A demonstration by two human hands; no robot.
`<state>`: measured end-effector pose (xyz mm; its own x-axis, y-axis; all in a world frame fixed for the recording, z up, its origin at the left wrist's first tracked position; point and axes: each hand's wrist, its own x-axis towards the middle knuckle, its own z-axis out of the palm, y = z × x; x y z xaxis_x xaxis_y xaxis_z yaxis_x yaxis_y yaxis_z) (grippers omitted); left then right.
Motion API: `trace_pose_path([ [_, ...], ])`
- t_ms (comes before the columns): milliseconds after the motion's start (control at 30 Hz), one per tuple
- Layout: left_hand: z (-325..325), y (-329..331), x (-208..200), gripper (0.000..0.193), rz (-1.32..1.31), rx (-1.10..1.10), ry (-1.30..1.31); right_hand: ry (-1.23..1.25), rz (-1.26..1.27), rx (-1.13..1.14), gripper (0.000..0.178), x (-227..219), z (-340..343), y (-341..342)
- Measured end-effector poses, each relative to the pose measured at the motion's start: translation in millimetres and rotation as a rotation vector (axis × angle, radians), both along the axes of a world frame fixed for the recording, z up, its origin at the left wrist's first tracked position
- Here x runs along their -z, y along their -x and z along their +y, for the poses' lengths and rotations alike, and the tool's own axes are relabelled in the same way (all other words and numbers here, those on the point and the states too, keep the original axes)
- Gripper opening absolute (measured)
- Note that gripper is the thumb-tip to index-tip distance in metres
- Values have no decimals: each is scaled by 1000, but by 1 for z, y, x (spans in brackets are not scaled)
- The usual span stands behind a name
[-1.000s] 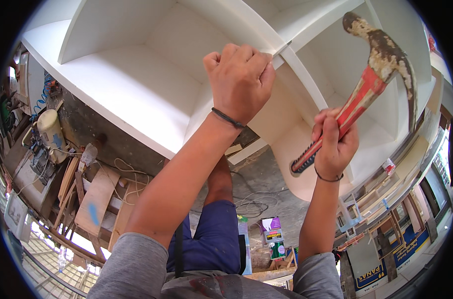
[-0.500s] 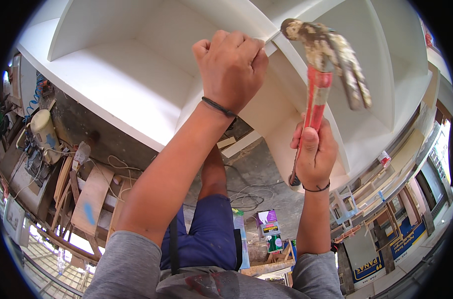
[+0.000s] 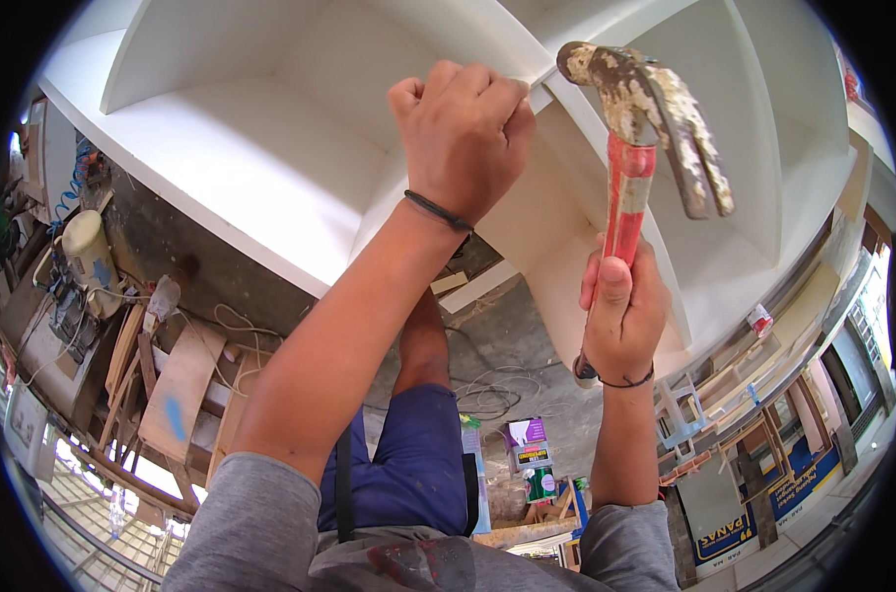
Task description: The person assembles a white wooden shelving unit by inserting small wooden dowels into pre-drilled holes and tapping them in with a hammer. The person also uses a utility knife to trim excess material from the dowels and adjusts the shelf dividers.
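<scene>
My right hand (image 3: pixel 629 308) is wrapped round the red handle of a claw hammer (image 3: pixel 629 187). The hammer stands head up, its paint-spattered face towards the panel joint and its claws pointing right and down. My left hand (image 3: pixel 467 138) is closed, back of the hand towards me, at the joint of a white shelving cabinet (image 3: pixel 231 178). Its fingertips are turned away, so whatever they may pinch is hidden. A narrow panel edge (image 3: pixel 541 97) of the cabinet shows just right of the left knuckles, close to the hammer head.
Cabinet compartments spread left and right above the concrete floor (image 3: pixel 512 326). Wood offcuts (image 3: pixel 186 380), a cream tank (image 3: pixel 88 252) and loose cables lie at the left. Small boxes (image 3: pixel 529 444) sit near my legs. Boards and a light blue stool (image 3: pixel 680 414) are on the right.
Hammer and both hands keep nearly the same places, with the left hand slightly further right in view. The hammer head, blurred before, now looks sharper.
</scene>
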<state>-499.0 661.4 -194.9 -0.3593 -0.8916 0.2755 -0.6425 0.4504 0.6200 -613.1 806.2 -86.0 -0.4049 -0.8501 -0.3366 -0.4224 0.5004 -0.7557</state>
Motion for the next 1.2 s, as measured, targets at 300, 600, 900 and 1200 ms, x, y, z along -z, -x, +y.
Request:
trace_pose_path([
  [300,0,0,0,8,-6,2,-3,-80,-57,48,42,-10,-3,2],
  [600,1,0,1,6,5,3,-5,-55,-30,22,46,-9,-5,0],
  [900,1,-1,0,8,-3,11,-7,-77,-28,40,38,-13,-6,4],
  [1200,0,-1,1,9,5,10,-5,-76,-42,-1,46,-11,-5,5],
])
